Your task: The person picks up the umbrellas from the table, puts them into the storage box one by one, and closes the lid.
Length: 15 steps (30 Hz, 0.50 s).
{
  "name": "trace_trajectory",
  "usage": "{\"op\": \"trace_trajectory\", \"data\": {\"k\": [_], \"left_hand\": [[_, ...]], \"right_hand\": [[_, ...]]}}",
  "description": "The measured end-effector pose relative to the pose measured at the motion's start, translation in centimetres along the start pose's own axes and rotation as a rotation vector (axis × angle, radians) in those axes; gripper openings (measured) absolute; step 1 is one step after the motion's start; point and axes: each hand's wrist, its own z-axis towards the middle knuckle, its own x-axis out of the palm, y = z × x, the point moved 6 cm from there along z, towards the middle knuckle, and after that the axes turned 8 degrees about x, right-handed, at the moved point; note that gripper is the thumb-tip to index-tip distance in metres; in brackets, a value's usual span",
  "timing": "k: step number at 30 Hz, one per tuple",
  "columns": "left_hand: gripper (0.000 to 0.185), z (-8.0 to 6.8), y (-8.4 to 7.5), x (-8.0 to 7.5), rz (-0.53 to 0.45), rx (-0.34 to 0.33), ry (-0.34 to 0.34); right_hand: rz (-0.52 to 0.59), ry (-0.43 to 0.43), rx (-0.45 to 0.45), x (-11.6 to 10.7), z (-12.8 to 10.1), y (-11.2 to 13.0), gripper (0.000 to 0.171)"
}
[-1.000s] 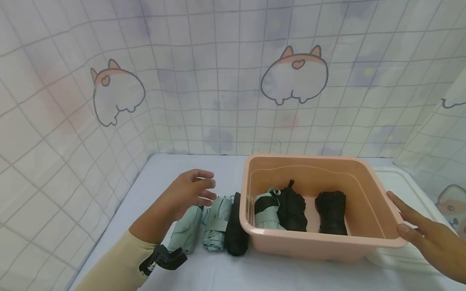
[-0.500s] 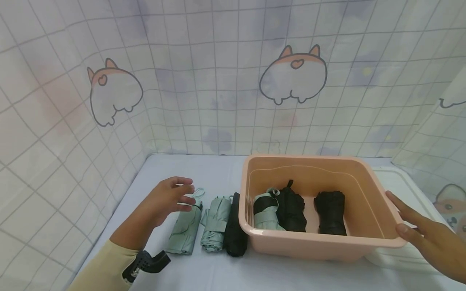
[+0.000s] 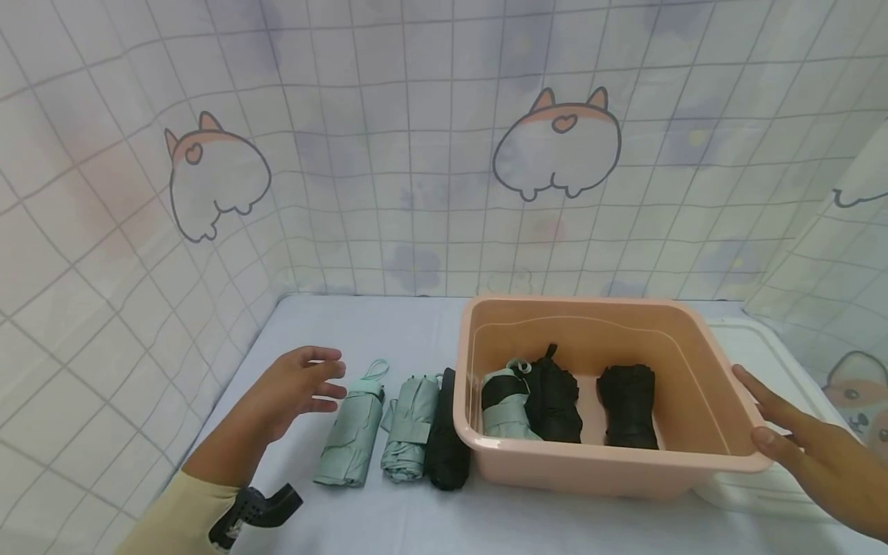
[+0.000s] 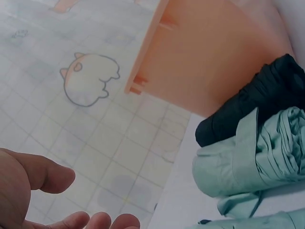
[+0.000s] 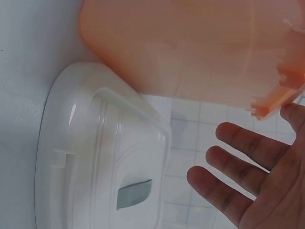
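Note:
My left hand (image 3: 297, 391) hovers with relaxed, parted fingers left of a folded mint-green umbrella (image 3: 351, 439) with a wrist loop; it holds nothing. Beside that umbrella lie a second folded mint umbrella (image 3: 409, 435) and a slim black umbrella (image 3: 447, 435), close against a peach plastic bin (image 3: 610, 466). Inside the bin are a mint umbrella with a black band (image 3: 509, 416), a black umbrella (image 3: 555, 401) and, apart from them, another black bundle (image 3: 630, 405), probably an umbrella. At the bin's right rim my right hand (image 3: 819, 459) rests its fingers, which are extended in the right wrist view.
A white plastic lid (image 5: 102, 157) lies on the table right of the bin and partly under its edge. The table (image 3: 333, 516) has a white cover. Gridded curtains (image 3: 444, 154) with cartoon animals close off the back and both sides.
My left hand has drawn back leftward from the left mint umbrella, whose handle and loop now show. The right hand stays at the bin's rim, and the umbrellas have not moved.

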Motion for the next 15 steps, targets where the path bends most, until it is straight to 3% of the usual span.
{"op": "trace_trajectory", "data": {"k": [10,15], "left_hand": [[0.056,-0.7,2.1,-0.7,0.076,-0.055,-0.007],[0.058,-0.8,2.9,-0.7,0.091,-0.066,0.002]], "right_hand": [[-0.014,0.011,0.032,0.0,0.1,0.3,0.070],[-0.013,-0.004,0.006,-0.2,0.0,0.4,0.069]]}}
